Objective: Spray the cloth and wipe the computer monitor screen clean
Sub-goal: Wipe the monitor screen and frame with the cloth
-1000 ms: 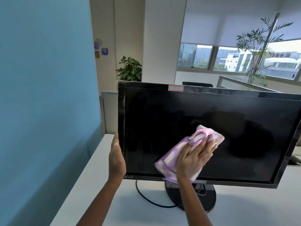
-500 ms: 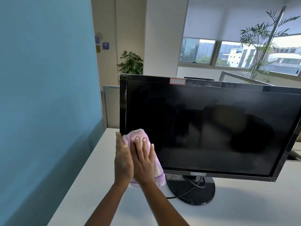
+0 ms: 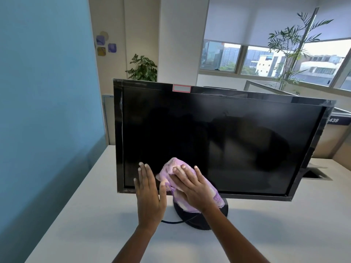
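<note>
The right hand (image 3: pixel 193 188) lies flat with fingers spread on the purple cloth (image 3: pixel 171 169), pressing it against the lower left part of the dark screen (image 3: pixel 228 139); the hand is open and pushing, not clenched around the fabric. Half a second ago the cloth sat at the screen's bottom left corner, hard against the left bezel, and a second ago it was near the middle of the lower half, so it has swept left and is now back a little to the right, clear of the corner. Its lower end hangs past the bottom bezel in front of the round stand (image 3: pixel 201 221). The left hand (image 3: pixel 150 194) is open, fingers straight and pointing up, holding nothing. Earlier it stood edge-on at the monitor's left side; now it faces the screen just left of the cloth, its fingertips (image 3: pixel 141 165) over the glass near the bottom, though I cannot tell whether they touch it. The two hands are side by side, the left thumb close to the cloth edge. The monitor (image 3: pixel 117 130) stands on a white desk (image 3: pixel 95 215), with a black cable (image 3: pixel 171 222) curling from the stand. The view has shifted, so the whole monitor now shows, including its right edge
</note>
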Demonstrator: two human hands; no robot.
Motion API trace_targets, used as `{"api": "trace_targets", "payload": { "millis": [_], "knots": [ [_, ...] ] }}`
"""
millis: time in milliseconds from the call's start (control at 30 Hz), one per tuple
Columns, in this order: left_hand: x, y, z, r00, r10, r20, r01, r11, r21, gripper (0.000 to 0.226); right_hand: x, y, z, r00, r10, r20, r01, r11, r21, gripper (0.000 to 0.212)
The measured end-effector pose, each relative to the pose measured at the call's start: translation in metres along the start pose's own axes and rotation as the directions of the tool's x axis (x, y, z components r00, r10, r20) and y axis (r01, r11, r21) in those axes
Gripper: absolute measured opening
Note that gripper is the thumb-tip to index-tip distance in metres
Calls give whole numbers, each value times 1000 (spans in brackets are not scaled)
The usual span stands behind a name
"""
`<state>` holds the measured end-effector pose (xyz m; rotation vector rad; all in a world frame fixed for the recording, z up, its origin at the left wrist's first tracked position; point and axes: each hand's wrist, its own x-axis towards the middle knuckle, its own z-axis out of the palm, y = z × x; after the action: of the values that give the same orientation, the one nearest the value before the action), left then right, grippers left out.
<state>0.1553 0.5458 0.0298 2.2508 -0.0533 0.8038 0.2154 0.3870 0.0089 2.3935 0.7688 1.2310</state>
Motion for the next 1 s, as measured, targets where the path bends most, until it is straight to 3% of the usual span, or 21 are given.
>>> {"api": "trace_targets", "payload": {
  "millis": [133, 300, 533, 733, 833, 1000],
  "knots": [
    [-10, 21, 21, 998, 30, 63, -31, 999, 14, 75, -33, 38, -5, 999, 33, 34, -32, 999, -8, 53],
    [-24, 47, 48, 987, 75, 143, -82, 996, 38, 70, -79, 83, -17, 956, 223, 190, -220, 975, -36, 45],
    [-48, 68, 86, 965, 72, 252, -104, 988, 117, 73, -132, 127, -32, 805, 493, 330, -506, 861, -53, 41],
    [-59, 83, 95, 944, -11, 329, -68, 972, 226, 75, -160, 140, -42, 633, 684, 362, -748, 660, 62, 50],
    [-61, 87, 96, 938, -27, 346, -68, 963, 259, 75, -169, 142, -43, 580, 721, 379, -806, 576, 136, 74],
    [-63, 88, 97, 932, -44, 359, -63, 958, 280, 76, -170, 136, -39, 504, 787, 356, -862, 480, 161, 59]
  ]
}}
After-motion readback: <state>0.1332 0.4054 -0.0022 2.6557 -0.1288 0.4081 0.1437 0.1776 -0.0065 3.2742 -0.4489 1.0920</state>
